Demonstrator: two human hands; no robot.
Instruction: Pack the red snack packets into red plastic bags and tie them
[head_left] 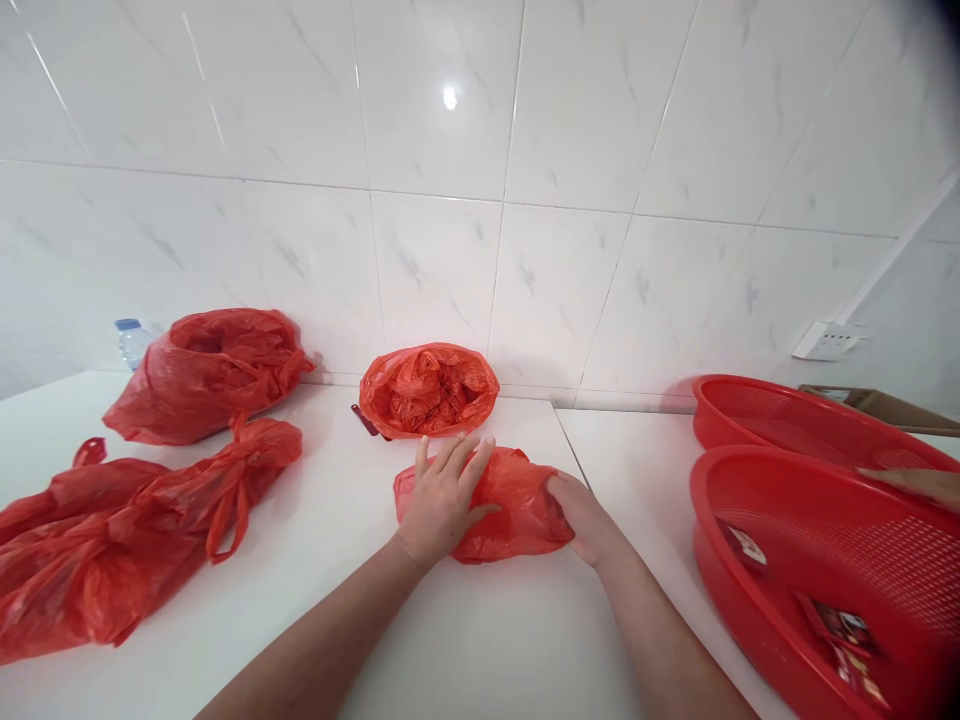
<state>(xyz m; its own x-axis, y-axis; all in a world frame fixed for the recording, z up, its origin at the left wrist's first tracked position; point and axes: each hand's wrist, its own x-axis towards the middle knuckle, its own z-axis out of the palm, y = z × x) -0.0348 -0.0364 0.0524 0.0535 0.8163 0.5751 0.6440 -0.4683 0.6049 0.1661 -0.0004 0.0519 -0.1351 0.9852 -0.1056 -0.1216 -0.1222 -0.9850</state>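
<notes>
A crumpled red plastic bag (517, 515) lies on the white table in front of me. My left hand (441, 500) rests over its left part, fingers spread and thumb stretched out. At the bag's right end my right hand (586, 518) grips the edge, its fingertips hidden by the plastic. Just behind stands an open red bag (397, 390) with bunched red plastic inside. A small dark red object (365, 420) sticks out beside it.
Full red bags, one open-topped (187, 380) and one knotted (112, 540), stand on the left near a plastic bottle (133, 342). At right are two red baskets (701, 500), the nearer with a few small packets (844, 625). Another person's hand (919, 485) reaches over it.
</notes>
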